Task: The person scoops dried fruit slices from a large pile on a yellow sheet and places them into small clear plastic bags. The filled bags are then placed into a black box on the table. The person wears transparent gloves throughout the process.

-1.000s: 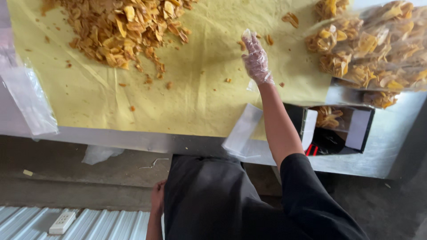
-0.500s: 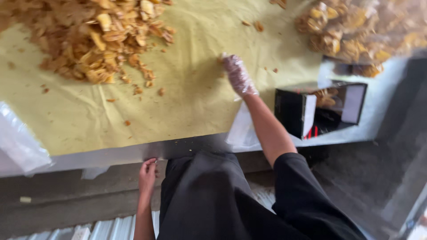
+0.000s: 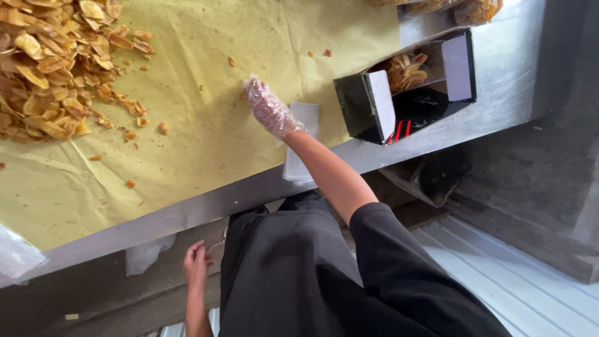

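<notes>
Table [image 3: 499, 93]: one, bare steel, flat and dull grey, running under and past the right hand.
Paper [image 3: 249, 125]: one yellow sheet, creased and greasy-looking, covering most of the table; the right hand lies on it.
Chips [image 3: 56, 68]: one big heap, too many to count, golden, curled and crisp, well left of the right hand; about a dozen loose crumbs lie scattered between heap and hand.
Box [image 3: 412, 87]: one, black card with white flaps, open-topped, just right of the right hand, with a small cluster of chips inside.
Bags [image 3: 299, 140]: one thin white stack, flat and rectangular, directly under the right wrist, overhanging the table edge.
Right hand [image 3: 269, 111]: one, in a clear crinkled plastic glove, fingers flat and loose on the paper, gripping nothing.
Left hand [image 3: 197, 265]: one, bare, hanging below the table edge beside the dark clothing, fingers curled; whether it holds anything I cannot tell.
</notes>
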